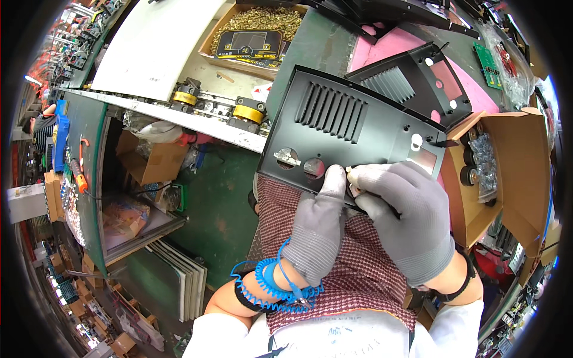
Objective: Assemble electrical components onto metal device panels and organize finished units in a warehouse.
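1. The black panel [376,138] is in the middle.
2. The left hand [319,230] has its grip on the panel's near edge, thumb on top.
3. The right hand [412,209] bends in beside that thumb; I can't tell what its grip has.
4. An open box [516,155] is on the right.

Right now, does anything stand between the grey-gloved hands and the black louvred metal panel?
Nothing visible does: the left hand has its thumb on the panel; the right hand is at its near edge.
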Demonstrator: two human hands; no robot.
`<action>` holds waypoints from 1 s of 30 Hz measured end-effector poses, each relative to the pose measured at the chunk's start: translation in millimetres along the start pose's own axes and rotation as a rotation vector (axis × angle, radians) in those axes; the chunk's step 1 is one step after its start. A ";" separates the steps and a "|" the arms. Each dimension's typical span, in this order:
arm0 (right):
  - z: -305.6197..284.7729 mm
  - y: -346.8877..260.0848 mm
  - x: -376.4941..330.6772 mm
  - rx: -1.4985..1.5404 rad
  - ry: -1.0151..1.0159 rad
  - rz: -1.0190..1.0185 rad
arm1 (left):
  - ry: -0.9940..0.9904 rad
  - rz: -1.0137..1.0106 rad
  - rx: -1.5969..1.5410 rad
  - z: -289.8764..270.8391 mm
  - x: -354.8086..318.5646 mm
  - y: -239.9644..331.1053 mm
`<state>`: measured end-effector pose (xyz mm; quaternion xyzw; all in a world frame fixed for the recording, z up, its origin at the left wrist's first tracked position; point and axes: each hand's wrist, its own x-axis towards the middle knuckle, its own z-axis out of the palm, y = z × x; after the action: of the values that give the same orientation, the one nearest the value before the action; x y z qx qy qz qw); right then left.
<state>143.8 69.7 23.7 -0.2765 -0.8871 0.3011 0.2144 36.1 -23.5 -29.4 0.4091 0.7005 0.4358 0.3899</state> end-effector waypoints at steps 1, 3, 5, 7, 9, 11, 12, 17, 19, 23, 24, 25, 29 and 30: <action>1.7 -1.6 -3.2 0.000 0.002 -0.009 | 0.009 0.028 -0.004 2.3 -2.4 0.9; 7.0 -1.7 -8.1 0.063 0.103 0.004 | 0.233 0.224 0.056 10.3 -11.5 6.1; 11.5 0.3 -12.1 0.020 0.172 -0.103 | 0.349 0.247 0.090 14.2 -18.9 11.2; 8.4 2.4 -18.0 -0.106 0.242 -0.317 | 0.401 0.215 0.103 17.5 -23.3 18.7; -3.3 4.3 -25.6 -0.093 0.284 -0.400 | 0.489 0.176 -0.501 17.1 -23.4 28.3; -25.1 10.3 -33.7 -0.239 0.376 -0.429 | 0.532 0.178 -0.801 5.1 -17.1 34.5; -38.6 14.4 -38.6 -0.323 0.406 -0.325 | 0.472 0.176 -0.334 -17.6 -14.7 33.2; -103.9 54.9 -57.6 -0.376 0.267 0.278 | 0.436 0.064 -0.760 -119.3 40.9 10.3; -112.8 66.2 -68.7 -0.586 -0.012 0.448 | 0.399 0.002 -0.966 -170.2 67.9 -2.2; -112.4 74.4 -88.6 -0.639 -0.045 0.444 | 0.676 -0.170 -1.072 -225.7 127.0 -23.2; -111.2 74.4 -91.7 -0.623 -0.048 0.442 | 0.747 -0.185 -1.083 -232.5 137.6 -28.1; -110.4 73.6 -94.4 -0.609 0.012 0.477 | 0.802 -0.215 -1.117 -239.7 148.4 -31.2; -110.0 71.2 -97.8 -0.596 0.049 0.554 | 0.810 -0.291 -1.189 -245.9 171.8 -50.0; -110.3 70.8 -97.5 -0.584 0.055 0.508 | 0.819 -0.303 -1.181 -246.0 175.7 -54.9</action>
<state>303.4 102.2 36.8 -0.5446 -0.8328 0.0719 0.0690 -262.3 49.5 -36.0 -0.1660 0.4874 0.7999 0.3082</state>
